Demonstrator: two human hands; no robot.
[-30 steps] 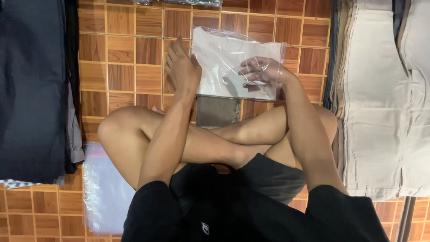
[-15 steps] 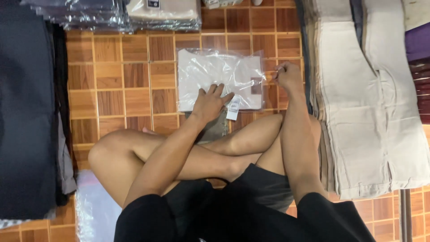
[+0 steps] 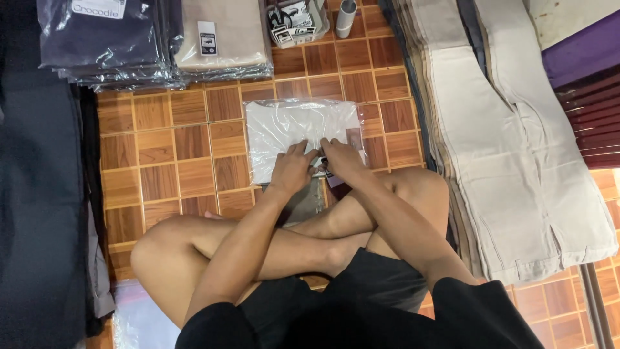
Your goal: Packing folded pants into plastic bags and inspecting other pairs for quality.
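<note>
Bagged white garment (image 3: 294, 129) lies flat on the tiled floor (image 3: 161, 174) — left hand (image 3: 294, 169) and right hand (image 3: 342, 159) press its near edge, fingers flat, gripping nothing.

I wear a black short-sleeved top that fills the bottom of the frame, its sleeves ending above my elbows. My shorts are dark grey to black, showing at lower centre. My forearms and legs are bare. My left hand (image 3: 294, 169) and right hand (image 3: 342, 160) carry no rings, watch or gloves.

Bagged dark garments (image 3: 110, 42), beige trousers (image 3: 516, 142), small basket (image 3: 297, 22).
</note>
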